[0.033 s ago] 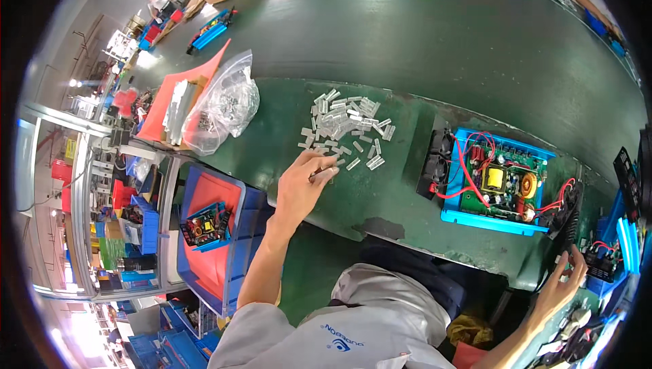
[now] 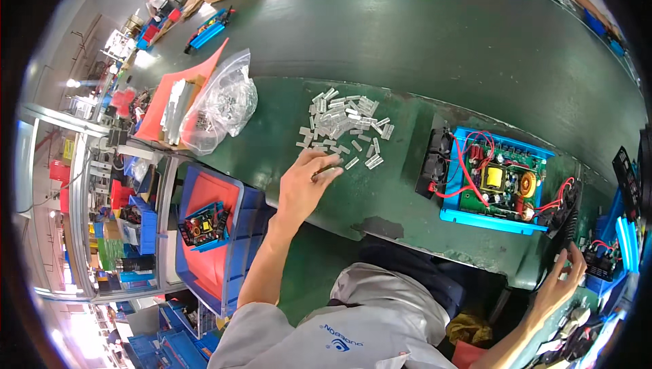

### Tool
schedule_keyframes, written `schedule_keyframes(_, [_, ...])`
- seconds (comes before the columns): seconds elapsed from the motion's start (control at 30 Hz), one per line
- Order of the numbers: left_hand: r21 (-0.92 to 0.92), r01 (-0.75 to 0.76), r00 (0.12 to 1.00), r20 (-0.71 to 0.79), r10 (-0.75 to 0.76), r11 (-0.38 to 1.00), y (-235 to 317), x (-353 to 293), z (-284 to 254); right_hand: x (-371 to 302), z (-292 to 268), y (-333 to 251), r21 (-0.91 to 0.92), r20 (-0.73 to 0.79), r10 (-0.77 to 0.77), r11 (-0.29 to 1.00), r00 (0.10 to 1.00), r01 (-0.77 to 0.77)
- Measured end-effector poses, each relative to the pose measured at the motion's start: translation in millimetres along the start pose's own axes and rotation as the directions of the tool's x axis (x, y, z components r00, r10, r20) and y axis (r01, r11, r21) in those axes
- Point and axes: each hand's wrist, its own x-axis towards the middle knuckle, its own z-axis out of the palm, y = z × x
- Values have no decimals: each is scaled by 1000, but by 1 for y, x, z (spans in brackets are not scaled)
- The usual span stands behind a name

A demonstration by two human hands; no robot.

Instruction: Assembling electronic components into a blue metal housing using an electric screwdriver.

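Note:
Over the green bench, my left hand [image 2: 303, 182] is at the near-left edge of a loose pile of small clear plastic pieces [image 2: 343, 119]. Its fingers are curled towards the thumb, and whatever lies between them is too small to name. Far to the right, my right hand [image 2: 562, 279] is curled beside a black coiled cord [image 2: 568, 230]; what its fingers close round is hidden. Between the hands, to the right, lies an open blue-cased circuit board [image 2: 494, 180] with red wires, a yellow transformer and a copper coil. Black fans [image 2: 436, 158] sit at its left end.
Left of the pile are a clear plastic bag [image 2: 227, 107] of small parts and an orange-red sheet [image 2: 178, 90]. A blue bin [image 2: 234, 260] holding another circuit unit [image 2: 205, 226] stands at the bench's left. More blue-cased parts [image 2: 625, 247] crowd the right edge. People are farther off.
The fingertips of my left hand have parted slightly from the thumb. Everything else stays practically the same, apart from a tiny shift of the view.

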Motion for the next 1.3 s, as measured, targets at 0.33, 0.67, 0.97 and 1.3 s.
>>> schedule_keyframes(0.33, [91, -138, 990, 0, 139, 986, 9, 28, 26, 5, 7, -51, 154, 9, -59, 986, 998, 57])
schedule_keyframes(0.67, [82, -270, 951, 179, 252, 959, 3, 51, 13, -10, 17, -87, 308, 16, -113, 946, 993, 102])
schedule_keyframes(0.97, [-647, 77, 861, 426, 276, 759, 131, -8, 52, -32, 28, -170, 775, 421, -339, 616, 841, -139])
schedule_keyframes(1.3, [-780, 259, 845, 469, 257, 570, 156, -21, 73, -44, 27, -137, 852, 352, -352, 504, 867, -142])
